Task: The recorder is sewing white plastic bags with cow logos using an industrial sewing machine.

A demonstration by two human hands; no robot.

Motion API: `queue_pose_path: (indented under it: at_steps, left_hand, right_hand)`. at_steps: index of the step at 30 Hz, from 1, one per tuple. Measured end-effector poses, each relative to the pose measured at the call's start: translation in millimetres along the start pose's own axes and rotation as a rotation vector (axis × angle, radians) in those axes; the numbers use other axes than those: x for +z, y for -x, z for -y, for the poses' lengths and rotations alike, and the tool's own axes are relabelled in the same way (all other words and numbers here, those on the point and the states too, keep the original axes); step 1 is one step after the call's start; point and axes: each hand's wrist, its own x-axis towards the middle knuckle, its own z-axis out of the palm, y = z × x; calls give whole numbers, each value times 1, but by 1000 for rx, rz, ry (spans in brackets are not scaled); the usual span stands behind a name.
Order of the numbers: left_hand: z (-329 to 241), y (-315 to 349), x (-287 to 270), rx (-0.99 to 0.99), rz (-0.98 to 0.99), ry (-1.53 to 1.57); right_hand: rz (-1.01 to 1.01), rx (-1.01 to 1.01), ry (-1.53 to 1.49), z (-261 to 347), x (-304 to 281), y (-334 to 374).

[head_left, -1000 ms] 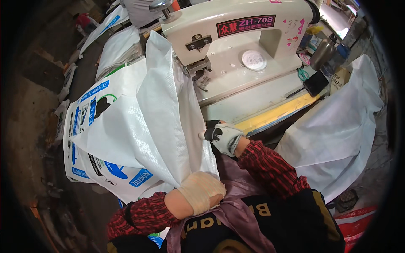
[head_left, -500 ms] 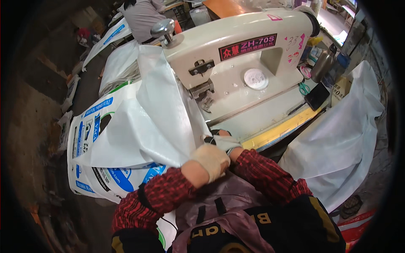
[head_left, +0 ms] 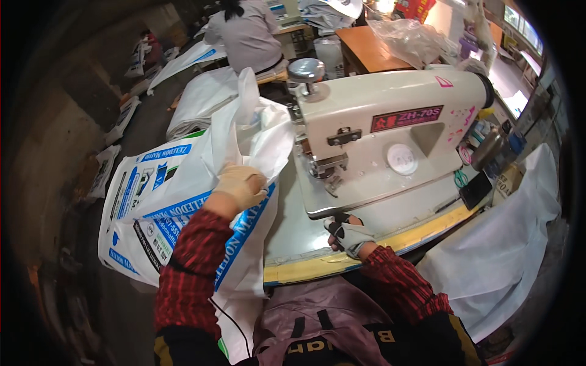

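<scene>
My left hand, in a pale glove, is closed on the edge of a white woven plastic sack with blue and black print. The sack's upper part is folded up and stands crumpled beside the head of a sewing machine. My right hand, in a pale glove with dark parts at the fingers, rests near the table's front edge, below the machine's base. Its fingers are curled, and what they hold, if anything, I cannot make out.
A stack of white sacks lies beyond on the left. On the right stand a metal bottle, teal-handled scissors and a dark phone-like slab. White sheeting hangs at the table's right. A person sits further back.
My hands have parted: the left moved left and up with the sack, the right moved slightly right and down. The sack has swung away from the machine's front, and the view has shifted.
</scene>
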Motion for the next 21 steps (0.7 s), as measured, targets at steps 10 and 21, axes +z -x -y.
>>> queue_pose_path:
  at_steps: [10, 21]
  left_hand:
    - [-7, 168, -103, 16, -763, 507]
    - [-81, 311, 186, -797, -238, 2096]
  right_hand:
    - [-131, -1453, 704, 153, 86, 89]
    - [245, -1523, 996, 203, 87, 117]
